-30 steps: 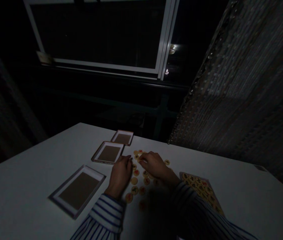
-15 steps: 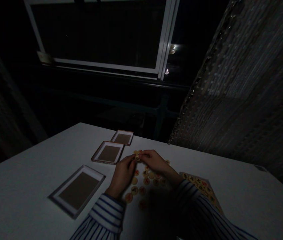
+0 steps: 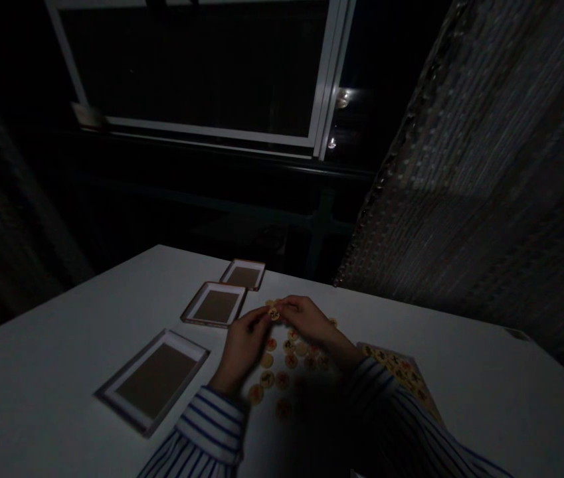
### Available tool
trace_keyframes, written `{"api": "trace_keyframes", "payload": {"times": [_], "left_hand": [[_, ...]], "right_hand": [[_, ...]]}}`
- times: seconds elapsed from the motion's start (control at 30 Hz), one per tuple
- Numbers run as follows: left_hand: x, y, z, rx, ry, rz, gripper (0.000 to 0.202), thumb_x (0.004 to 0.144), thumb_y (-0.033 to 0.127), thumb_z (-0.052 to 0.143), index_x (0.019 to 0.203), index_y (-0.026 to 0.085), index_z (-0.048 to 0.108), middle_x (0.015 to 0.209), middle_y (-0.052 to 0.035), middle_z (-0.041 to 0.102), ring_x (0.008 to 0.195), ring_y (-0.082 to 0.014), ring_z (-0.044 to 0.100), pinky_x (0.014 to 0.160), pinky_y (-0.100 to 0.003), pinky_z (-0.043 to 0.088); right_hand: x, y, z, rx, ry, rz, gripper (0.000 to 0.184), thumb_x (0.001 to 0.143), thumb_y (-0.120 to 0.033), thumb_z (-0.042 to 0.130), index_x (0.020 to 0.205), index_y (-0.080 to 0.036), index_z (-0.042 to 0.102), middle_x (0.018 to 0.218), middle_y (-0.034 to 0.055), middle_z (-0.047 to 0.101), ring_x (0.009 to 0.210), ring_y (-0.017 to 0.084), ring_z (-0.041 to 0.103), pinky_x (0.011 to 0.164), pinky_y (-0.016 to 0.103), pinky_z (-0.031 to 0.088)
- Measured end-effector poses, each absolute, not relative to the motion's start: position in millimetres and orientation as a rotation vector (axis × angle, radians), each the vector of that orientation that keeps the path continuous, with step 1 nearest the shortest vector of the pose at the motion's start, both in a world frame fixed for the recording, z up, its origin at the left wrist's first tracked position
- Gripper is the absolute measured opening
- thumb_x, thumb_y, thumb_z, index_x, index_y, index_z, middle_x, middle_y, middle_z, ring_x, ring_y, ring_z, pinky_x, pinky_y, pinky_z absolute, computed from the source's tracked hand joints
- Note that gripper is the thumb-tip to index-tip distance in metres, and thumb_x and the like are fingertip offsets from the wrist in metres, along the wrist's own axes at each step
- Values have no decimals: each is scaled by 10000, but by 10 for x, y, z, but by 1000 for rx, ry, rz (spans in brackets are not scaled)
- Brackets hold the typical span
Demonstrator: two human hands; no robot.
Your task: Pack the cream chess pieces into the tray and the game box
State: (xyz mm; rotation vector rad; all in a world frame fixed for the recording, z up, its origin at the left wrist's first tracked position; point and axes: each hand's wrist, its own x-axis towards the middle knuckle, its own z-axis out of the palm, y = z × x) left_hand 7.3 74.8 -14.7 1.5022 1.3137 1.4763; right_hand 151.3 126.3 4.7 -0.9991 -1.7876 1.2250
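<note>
L hand & R hand are both pinching 1 round token w/ fingertips above the surface; no long axis, facing unclear.

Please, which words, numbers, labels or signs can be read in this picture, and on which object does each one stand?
No text can be read here.
On the loose discs on the table: red and black marks, too small and dark to read.
On the held disc, pinched between left hand and right hand: mark blurred.
On the printed sheet: rows of marks, unreadable.
On the three trays: no print visible.
</note>
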Motion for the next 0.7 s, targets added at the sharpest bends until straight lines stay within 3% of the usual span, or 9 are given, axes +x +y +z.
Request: {"api": "trace_keyframes", "payload": {"times": [0.2, 0.43, 0.7], "left_hand": [[68, 759, -123, 1419, 1277, 1464, 327, 744, 386, 530, 960, 168, 642, 954, -70, 672, 878, -193, 603, 798, -302, 440], [100, 735, -89, 1321, 1286, 1429, 411, 682, 407, 597, 996, 144, 615, 821, -60, 671, 685, -155, 600, 575, -239, 454], [101, 727, -43, 1289, 1256, 1467, 350, 686, 385, 583, 935, 142, 621, 773, -49, 659, 636, -135, 583, 547, -224, 436]], "right_hand": [[1515, 1262, 57, -939, -1760, 1288, 238, 728, -329, 549, 849, -136, 619, 781, 53, 656, 689, 133, 588, 650, 258, 442], [1532, 1314, 3, -997, -1820, 1201, 240, 736, -335, 551, 870, -149, 621, 751, 39, 652, 661, 126, 579, 620, 247, 437], [1504, 1219, 153, -967, -1839, 1164, 185, 762, -275, 501, 828, -147, 617, 752, 28, 647, 666, 116, 576, 611, 227, 435]]}}
